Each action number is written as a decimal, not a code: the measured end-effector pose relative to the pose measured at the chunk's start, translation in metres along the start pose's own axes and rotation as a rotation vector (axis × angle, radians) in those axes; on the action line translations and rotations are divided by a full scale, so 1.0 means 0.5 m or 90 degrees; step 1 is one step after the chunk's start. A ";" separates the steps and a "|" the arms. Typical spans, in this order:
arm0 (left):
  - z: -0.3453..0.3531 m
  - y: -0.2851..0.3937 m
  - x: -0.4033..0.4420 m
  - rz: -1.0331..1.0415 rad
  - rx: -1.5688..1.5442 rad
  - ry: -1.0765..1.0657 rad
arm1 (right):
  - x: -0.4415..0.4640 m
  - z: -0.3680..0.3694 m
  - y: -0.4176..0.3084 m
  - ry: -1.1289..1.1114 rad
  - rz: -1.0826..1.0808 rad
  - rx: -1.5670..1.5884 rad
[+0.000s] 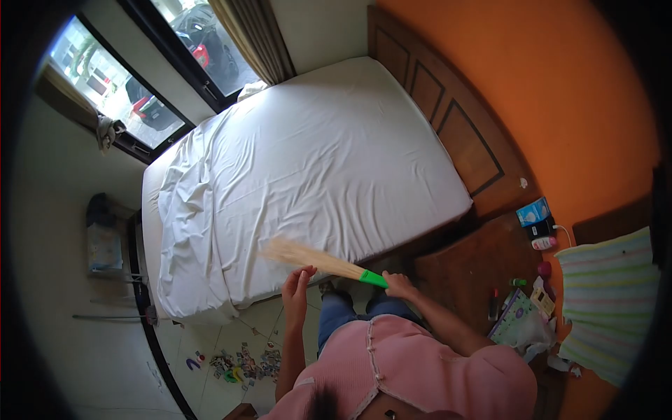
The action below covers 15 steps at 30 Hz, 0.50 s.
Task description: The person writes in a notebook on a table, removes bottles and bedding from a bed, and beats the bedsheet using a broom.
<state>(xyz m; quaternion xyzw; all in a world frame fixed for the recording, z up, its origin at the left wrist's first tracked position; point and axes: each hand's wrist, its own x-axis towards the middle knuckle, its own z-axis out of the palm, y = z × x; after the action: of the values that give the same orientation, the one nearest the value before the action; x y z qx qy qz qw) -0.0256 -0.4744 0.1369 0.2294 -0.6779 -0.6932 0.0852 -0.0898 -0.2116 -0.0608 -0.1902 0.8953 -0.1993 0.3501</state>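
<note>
My right hand (399, 285): clamped on the green handle of the brush (334, 264) | my left hand (299, 281): raised at the bristles, whether its fingers are apart or together I can't tell | brush: in front of me, bristles pointing left, by the white-sheeted bed (315, 161) | small scattered pieces (246, 366): on floor tiles (199, 339)

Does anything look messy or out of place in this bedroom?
Yes. Small colorful pieces lie scattered on the tiled floor, as if spilled. The white sheet is also bunched and rumpled at the end away from the headboard.
</note>
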 end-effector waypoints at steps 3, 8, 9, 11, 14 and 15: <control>-0.040 0.006 0.015 0.007 -0.010 0.037 | 0.000 -0.049 -0.025 0.088 0.027 0.066; -0.096 0.014 0.053 0.016 -0.008 0.039 | 0.079 -0.062 0.056 0.404 0.261 0.534; -0.110 0.018 0.059 0.006 -0.020 0.023 | 0.080 -0.053 0.053 0.419 0.301 0.589; -0.146 0.021 0.076 0.014 -0.037 0.010 | 0.076 0.065 0.095 0.270 0.291 0.640; -0.199 0.026 0.109 0.038 -0.054 -0.003 | -0.039 0.144 0.029 -0.035 0.224 0.163; -0.217 0.028 0.126 0.041 -0.060 -0.002 | -0.028 0.203 0.064 -0.045 0.083 0.051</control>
<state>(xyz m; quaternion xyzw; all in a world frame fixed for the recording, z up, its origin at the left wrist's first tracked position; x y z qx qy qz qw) -0.0365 -0.6001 0.1403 0.2022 -0.6515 -0.7219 0.1168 -0.0155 -0.2005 -0.1375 -0.1245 0.8842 -0.2048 0.4010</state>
